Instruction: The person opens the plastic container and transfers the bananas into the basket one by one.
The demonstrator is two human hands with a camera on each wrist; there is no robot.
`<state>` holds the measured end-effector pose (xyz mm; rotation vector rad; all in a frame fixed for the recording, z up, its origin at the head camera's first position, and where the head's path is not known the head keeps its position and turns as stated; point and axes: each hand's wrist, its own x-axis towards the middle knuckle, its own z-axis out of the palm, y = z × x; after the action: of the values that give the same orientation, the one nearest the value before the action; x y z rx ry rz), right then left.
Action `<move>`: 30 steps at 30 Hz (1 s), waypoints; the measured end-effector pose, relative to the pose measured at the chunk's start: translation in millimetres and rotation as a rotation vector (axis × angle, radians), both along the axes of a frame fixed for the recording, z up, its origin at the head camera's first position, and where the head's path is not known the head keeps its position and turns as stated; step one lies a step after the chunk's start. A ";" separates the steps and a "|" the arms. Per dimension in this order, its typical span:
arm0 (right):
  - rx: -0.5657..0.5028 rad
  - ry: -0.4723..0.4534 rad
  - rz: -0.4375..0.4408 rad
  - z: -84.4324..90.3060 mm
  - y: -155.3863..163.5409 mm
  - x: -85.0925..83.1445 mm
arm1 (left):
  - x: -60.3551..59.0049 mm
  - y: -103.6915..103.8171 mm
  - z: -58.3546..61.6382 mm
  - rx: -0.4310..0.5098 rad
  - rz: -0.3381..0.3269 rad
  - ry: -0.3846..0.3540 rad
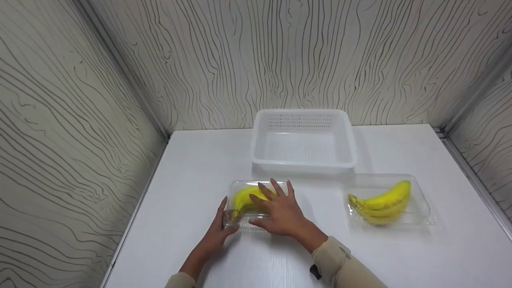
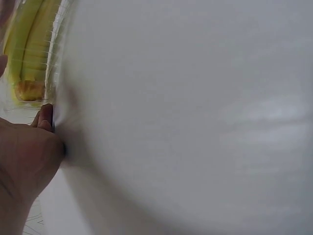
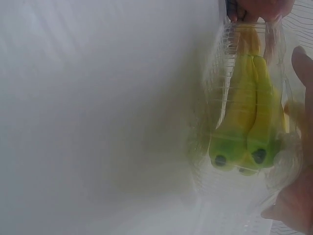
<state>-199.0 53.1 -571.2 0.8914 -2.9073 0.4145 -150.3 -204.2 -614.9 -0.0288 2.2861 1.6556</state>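
Your right hand lies flat across the top of the near clear box, fingers straight and slightly spread, pressing on the lid over the bananas inside. In the right wrist view the same bananas show through the ribbed plastic of the box, their green tips toward the camera, and your fingers rest along the box's far side.

Your left hand is set against the left end of that box, thumb up along the corner. The left wrist view is blurred, so you cannot tell for sure how firmly it grips; the fingers seem to press straight against the plastic edge rather than curl round it, with the bananas just beyond.

The box sits on the white table, near the front edge and left of centre. Just behind it stands a white basket with perforated walls. To the right, well apart from your hands, a second clear box holds another bunch of bananas. Pale wood-grain panels close in the table on the left, back and right.
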 end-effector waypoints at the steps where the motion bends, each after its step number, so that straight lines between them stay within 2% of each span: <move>1: -0.002 -0.002 0.000 0.0 0.1 0.1 | -0.1 0.3 0.1 -0.004 0.001 -0.001; 14: -0.020 -0.008 0.005 2.1 0.1 0.5 | -0.5 1.6 1.5 -0.009 0.004 -0.005; 20: -0.002 0.015 0.013 6.8 -0.4 0.3 | -0.6 0.4 4.2 0.027 -0.006 0.001; 30: 0.016 -0.020 0.007 8.9 0.3 0.8 | -1.4 1.8 3.7 0.071 -0.013 -0.005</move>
<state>-198.1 53.5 -562.3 0.9053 -2.9303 0.4041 -151.7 -202.4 -611.2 -0.0024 2.2175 1.7269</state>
